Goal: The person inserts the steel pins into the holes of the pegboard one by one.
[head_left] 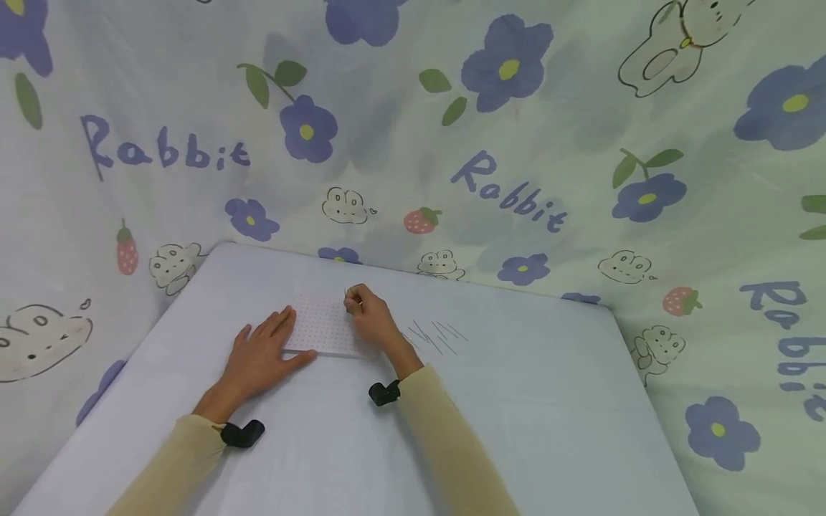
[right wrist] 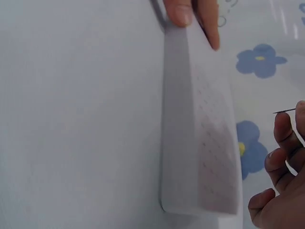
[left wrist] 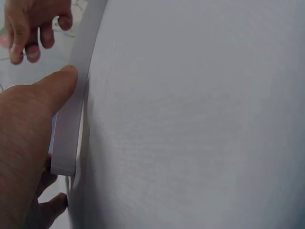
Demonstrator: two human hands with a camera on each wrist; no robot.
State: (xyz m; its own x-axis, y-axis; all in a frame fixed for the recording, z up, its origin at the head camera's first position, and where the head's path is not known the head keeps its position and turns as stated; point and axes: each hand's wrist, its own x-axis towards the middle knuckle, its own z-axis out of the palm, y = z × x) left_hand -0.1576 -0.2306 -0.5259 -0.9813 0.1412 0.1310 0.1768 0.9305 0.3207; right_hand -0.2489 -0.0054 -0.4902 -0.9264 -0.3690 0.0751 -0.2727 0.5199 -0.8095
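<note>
A white rectangular block (head_left: 321, 326) printed with a grid of small reddish dots lies flat toward the back of the table. My left hand (head_left: 258, 358) rests at its left end with fingers extended, its thumb (left wrist: 62, 83) against the front side. Above the block's right part, my right hand (head_left: 371, 319) pinches a thin dark needle (right wrist: 285, 111) between thumb and fingertip. The needle's tip is apart from the block in the right wrist view. Several similar needles (head_left: 442, 333) lie scattered on the table to the right of the block.
The table (head_left: 548, 416) has a pale cover. Behind it and along its sides hangs a curtain (head_left: 400, 158) printed with flowers, rabbits and strawberries. A black wrist camera (head_left: 243, 433) sits at the left cuff, and another camera (head_left: 384, 393) at the right.
</note>
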